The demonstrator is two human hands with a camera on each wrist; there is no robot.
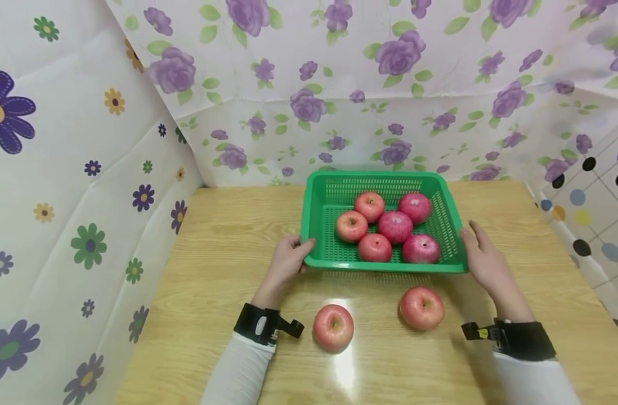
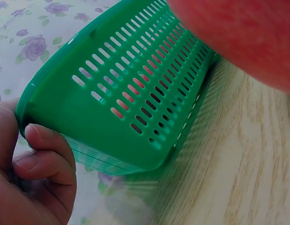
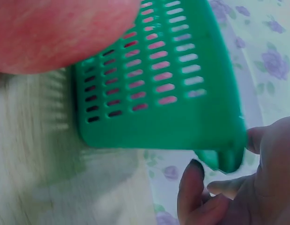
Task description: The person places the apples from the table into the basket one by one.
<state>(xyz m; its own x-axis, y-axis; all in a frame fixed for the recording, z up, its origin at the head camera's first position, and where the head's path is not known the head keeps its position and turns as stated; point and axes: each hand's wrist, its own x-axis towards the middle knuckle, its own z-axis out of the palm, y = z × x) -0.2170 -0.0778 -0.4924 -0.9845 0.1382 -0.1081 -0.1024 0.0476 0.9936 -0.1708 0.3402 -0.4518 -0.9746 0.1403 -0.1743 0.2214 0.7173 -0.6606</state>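
A green plastic basket (image 1: pixel 316 225) with slotted walls holds several round fruits. Three are light red apples (image 1: pixel 352 226); the other three are a streaky, deeper magenta, like the middle fruit (image 1: pixel 395 226). At the basket's left front corner, my left hand (image 1: pixel 287 260) grips the rim, thumb on top and fingers curled beneath. My right hand (image 1: pixel 486 261) is on the right side, its thumb at the rim; the right wrist view shows curled fingers (image 3: pixel 191 190) just under the edge. Two light red apples, one left (image 1: pixel 333 328) and one right (image 1: pixel 422 308), lie in front of the basket.
The wooden table (image 1: pixel 228 225) carries the basket near its back edge. A cloth with purple roses (image 1: pixel 309 107) hangs behind, a flowered sheet (image 1: pixel 86 225) covers the left side, and a dotted sheet (image 1: pixel 592 219) the right. Each wrist wears a black strap.
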